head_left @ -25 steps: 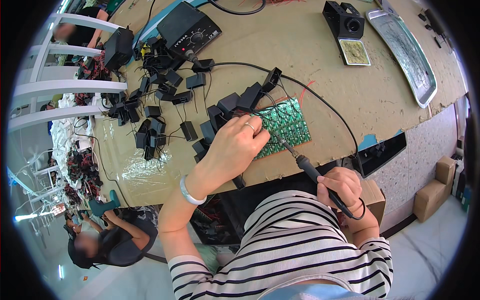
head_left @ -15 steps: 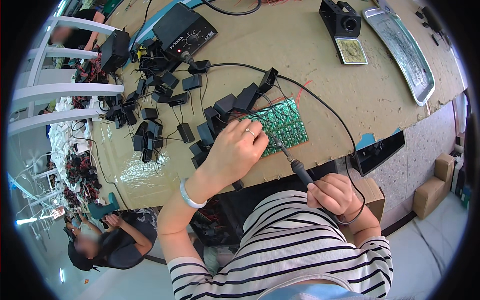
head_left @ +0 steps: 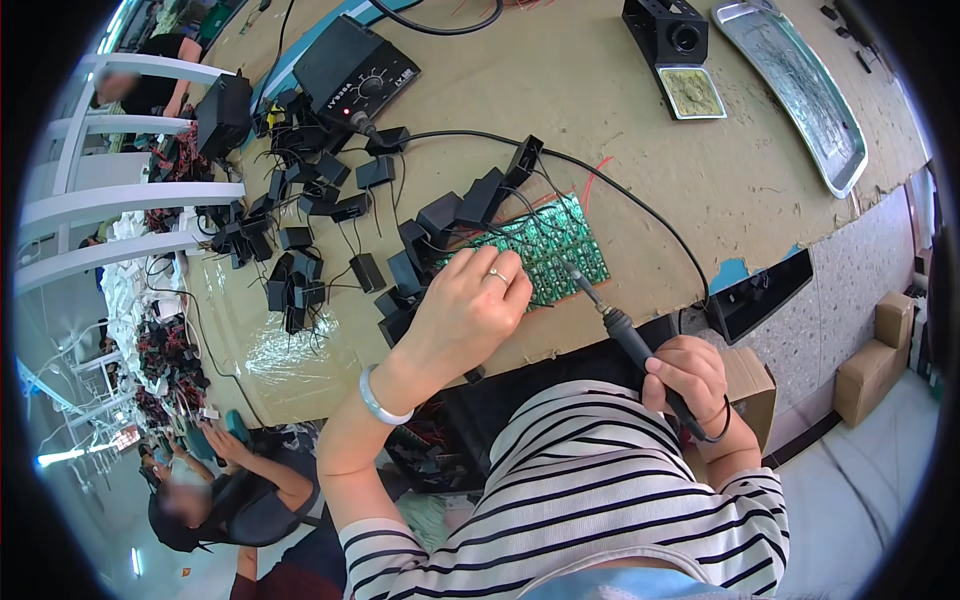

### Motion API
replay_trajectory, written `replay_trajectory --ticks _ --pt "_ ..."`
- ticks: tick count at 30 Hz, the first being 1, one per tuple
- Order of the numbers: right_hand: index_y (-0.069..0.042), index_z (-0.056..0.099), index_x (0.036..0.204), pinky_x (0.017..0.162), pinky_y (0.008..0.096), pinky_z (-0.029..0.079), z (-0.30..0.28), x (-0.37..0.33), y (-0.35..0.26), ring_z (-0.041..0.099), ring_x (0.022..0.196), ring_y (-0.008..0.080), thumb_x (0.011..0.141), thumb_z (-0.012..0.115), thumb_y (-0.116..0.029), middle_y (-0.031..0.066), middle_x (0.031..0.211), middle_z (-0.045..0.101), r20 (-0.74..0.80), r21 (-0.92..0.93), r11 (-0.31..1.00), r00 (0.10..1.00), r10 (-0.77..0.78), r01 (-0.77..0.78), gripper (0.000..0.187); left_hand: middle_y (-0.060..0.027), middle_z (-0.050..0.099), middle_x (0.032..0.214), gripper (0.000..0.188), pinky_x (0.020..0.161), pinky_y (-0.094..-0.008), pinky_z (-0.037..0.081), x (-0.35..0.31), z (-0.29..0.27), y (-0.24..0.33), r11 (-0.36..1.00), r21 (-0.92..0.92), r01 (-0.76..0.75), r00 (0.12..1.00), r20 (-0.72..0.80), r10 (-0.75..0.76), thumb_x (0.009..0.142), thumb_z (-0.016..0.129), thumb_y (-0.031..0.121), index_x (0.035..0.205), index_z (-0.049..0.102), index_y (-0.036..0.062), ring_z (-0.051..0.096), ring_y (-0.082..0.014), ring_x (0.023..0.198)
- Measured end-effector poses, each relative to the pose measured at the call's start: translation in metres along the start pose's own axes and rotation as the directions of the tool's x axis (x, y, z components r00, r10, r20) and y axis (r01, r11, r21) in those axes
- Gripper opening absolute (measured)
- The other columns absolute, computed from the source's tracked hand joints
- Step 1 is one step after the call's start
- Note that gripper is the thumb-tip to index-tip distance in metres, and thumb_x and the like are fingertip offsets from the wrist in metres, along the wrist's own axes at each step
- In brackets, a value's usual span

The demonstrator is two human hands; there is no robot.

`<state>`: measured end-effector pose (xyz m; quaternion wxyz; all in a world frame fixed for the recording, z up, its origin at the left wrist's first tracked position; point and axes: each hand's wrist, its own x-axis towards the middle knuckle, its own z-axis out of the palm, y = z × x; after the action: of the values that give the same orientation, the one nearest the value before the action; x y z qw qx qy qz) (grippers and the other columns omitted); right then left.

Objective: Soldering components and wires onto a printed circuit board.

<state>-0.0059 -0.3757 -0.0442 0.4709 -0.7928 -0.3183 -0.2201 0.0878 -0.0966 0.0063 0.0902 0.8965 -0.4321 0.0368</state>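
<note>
A soldering iron [head_left: 628,338] is gripped in my right hand [head_left: 690,374], its tip angled up and left over the right part of a green circuit board [head_left: 575,240]. Whether the tip touches the board I cannot tell. My left hand [head_left: 478,300] lies over the board's near left edge, fingers bent together; what they pinch is hidden. Black plastic boxes [head_left: 440,215] with thin dark wires line the board's left and far sides, several wires running onto it. Red wires [head_left: 595,180] stick out at its far right corner.
A black soldering station [head_left: 358,75] stands at the back left, its cable crossing the table. More black boxes [head_left: 295,275] lie left. An iron stand [head_left: 668,35] with a yellowish sponge [head_left: 690,92] and a metal tray [head_left: 800,100] sit right. Two people are at left.
My right hand has drawn the soldering iron right and slightly back, its tip now farther from my left fingers. The left hand stays at the board. The view has shifted slightly.
</note>
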Motion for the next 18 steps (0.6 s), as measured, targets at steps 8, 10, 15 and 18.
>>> replay_trajectory --ticks 8,10,15,18 --pt "0.001 0.064 0.1 0.054 0.0312 0.054 0.0 0.002 0.001 0.063 0.059 0.0216 0.075 0.073 0.004 0.0079 0.078 0.064 -0.024 0.039 0.999 1.0 0.014 -0.013 0.027 -0.006 0.051 0.083 0.02 0.068 -0.0336 0.047 0.001 -0.003 0.002 1.0 0.01 0.009 1.0 0.005 -0.009 0.075 0.067 0.002 0.094 0.068 -0.0019 0.056 -0.022 0.077" --pt "0.001 0.064 0.099 0.054 0.0313 0.053 0.001 0.006 -0.001 0.063 0.058 0.0217 0.075 0.074 0.004 0.0079 0.077 0.063 -0.007 0.06 0.997 0.999 0.054 -0.053 0.027 -0.0059 0.05 0.083 0.021 0.068 -0.0337 0.047 0.0 -0.003 0.002 1.0 0.012 0.02 1.0 0.009 -0.02 0.074 0.067 0.002 0.095 0.068 -0.0016 0.056 -0.022 0.077" --pt "0.004 0.062 0.099 0.05 0.0321 0.052 0.005 0.014 -0.002 0.062 0.054 0.0235 0.077 0.071 0.004 0.0093 0.072 0.061 0.017 0.133 0.979 0.988 0.156 -0.157 0.024 -0.0054 0.049 0.082 0.022 0.067 -0.0341 0.047 -0.001 -0.003 0.003 0.999 0.005 0.05 0.999 0.0 -0.05 0.073 0.069 0.003 0.095 0.07 -0.0012 0.056 -0.0215 0.076" --pt "0.004 0.064 0.099 0.05 0.0318 0.052 0.004 0.015 -0.001 0.062 0.055 0.0238 0.076 0.072 0.004 0.0096 0.072 0.061 0.027 0.106 0.987 0.992 0.122 -0.124 0.025 -0.005 0.05 0.081 0.022 0.067 -0.0343 0.047 0.0 0.0 0.006 0.999 0.023 0.046 0.999 -0.024 -0.045 0.073 0.069 0.002 0.095 0.07 -0.0012 0.056 -0.0215 0.075"
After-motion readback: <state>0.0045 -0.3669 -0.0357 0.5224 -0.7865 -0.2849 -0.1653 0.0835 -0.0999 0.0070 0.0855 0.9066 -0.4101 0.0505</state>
